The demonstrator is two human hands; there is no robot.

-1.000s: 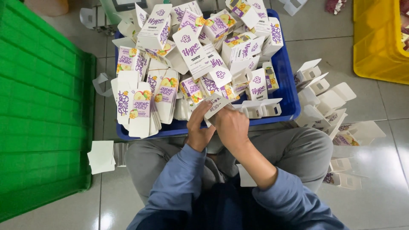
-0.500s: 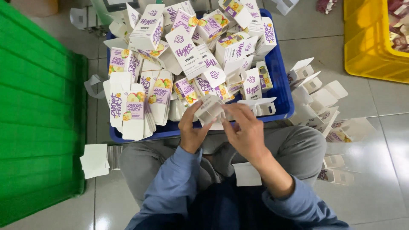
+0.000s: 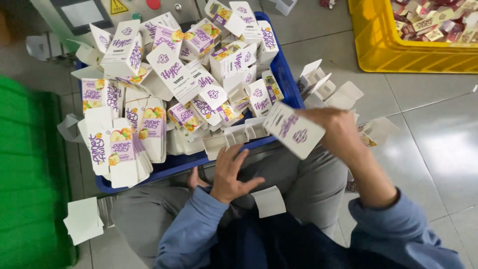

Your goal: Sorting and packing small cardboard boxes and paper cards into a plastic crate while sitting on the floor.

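Note:
My right hand (image 3: 339, 130) holds a small white carton with purple print (image 3: 294, 130), out to the right of the blue crate (image 3: 292, 89). My left hand (image 3: 230, 173) is empty, fingers spread, resting near my lap at the crate's front edge. The crate is heaped with white and purple cartons (image 3: 184, 79), some flat, some folded up. Flat fruit-printed carton blanks (image 3: 124, 142) stand stacked at its left end. A white card piece (image 3: 269, 201) lies on my lap.
A green crate (image 3: 30, 184) fills the left side. A yellow crate (image 3: 398, 50) with red packets stands at the top right. Folded white cartons (image 3: 328, 89) lie on the tiled floor right of the blue crate. White scraps (image 3: 83, 219) lie by my left knee.
Both hands were together on one carton in front of the crate. Now my right hand has carried it out to the right and my left hand has let go.

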